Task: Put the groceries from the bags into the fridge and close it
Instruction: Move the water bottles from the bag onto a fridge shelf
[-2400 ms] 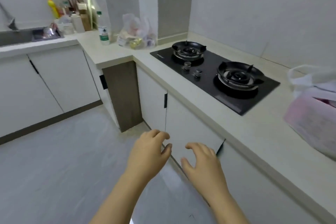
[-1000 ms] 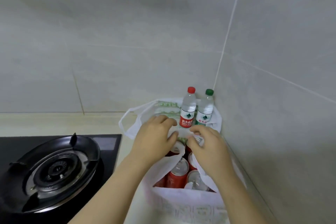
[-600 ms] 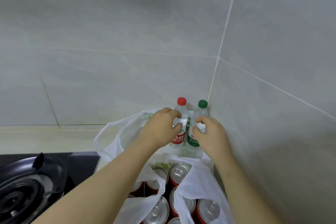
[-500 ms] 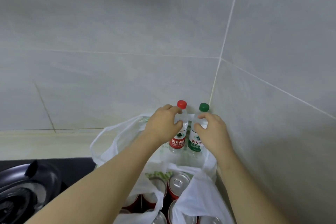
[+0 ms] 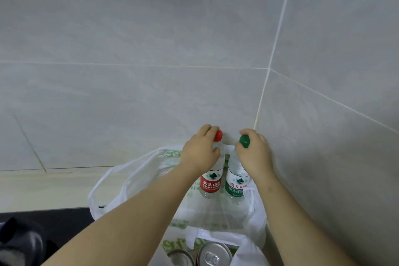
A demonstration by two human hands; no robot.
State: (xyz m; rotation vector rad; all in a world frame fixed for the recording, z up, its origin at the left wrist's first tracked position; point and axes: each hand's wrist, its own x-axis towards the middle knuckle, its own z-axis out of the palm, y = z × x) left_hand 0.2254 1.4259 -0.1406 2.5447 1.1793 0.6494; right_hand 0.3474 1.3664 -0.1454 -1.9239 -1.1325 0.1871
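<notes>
My left hand (image 5: 199, 153) is curled around the neck and shoulder of the red-capped water bottle (image 5: 210, 182), fingers wrapped over the top so the red cap peeks out past my fingertips. My right hand (image 5: 254, 154) grips the green-capped water bottle (image 5: 236, 184) the same way, thumb and fingers closed just under its cap. Both bottles are upright and side by side, almost touching, the red-labelled one on the left and the green-labelled one on the right. Their lower ends are at the far side of the open white plastic bag (image 5: 121, 181), and I cannot tell whether they rest on anything or hang from my grip.

Nearer to me, in the same bag, the silver tops of two drink cans show: one can (image 5: 213, 255) with its pull tab facing up, and a second can (image 5: 180, 258) just left of it, partly cut off by the bottom edge. The bag's handles flop open to the left, and green print shows on its plastic.

The bag sits on a pale worktop (image 5: 43, 190) pushed into the corner of the room. At the near left is the black glass of a gas hob (image 5: 64, 222), with a dark blurred burner part at the edge. A grey tiled wall (image 5: 129, 93) rises behind the bag, and a second tiled wall (image 5: 345, 114) meets it just to the right of my right hand.
</notes>
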